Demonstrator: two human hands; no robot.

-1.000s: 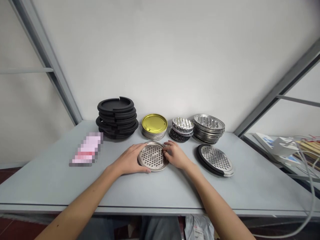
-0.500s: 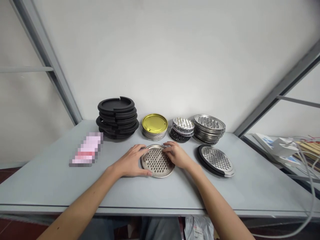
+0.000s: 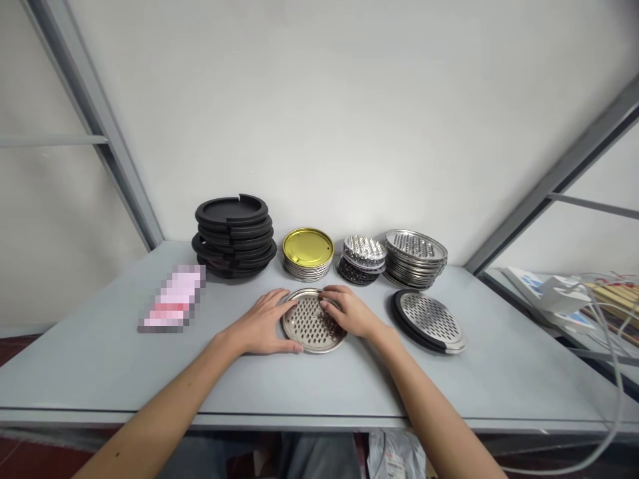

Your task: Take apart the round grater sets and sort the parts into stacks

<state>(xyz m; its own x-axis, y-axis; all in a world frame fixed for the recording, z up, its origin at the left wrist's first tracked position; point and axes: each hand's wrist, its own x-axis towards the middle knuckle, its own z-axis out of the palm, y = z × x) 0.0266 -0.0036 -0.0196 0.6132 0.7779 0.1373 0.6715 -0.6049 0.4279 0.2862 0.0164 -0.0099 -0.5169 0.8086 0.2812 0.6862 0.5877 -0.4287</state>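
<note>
A round metal grater disc [image 3: 313, 324] lies flat on the table in front of me. My left hand [image 3: 263, 324] curves round its left side, thumb along the near rim and fingertips at the far rim. On the upper right part of the disc, my right hand [image 3: 348, 311] has its fingers bent over the rim and onto the holed face; its fingertips partly cover the holes. To the right rests another grater disc [image 3: 430, 318] set in a black ring [image 3: 410, 331].
Along the wall stand a stack of black rings [image 3: 233, 238], gold-topped round lids [image 3: 308, 247], small grater discs [image 3: 364, 250] and larger metal discs [image 3: 416, 247]. A pixelated pink object [image 3: 174, 296] lies left. Cables and a white box [image 3: 562, 296] sit beyond the table's right side.
My right hand has shifted slightly left, its fingers reaching a little further over the disc. My left hand stays almost in place.
</note>
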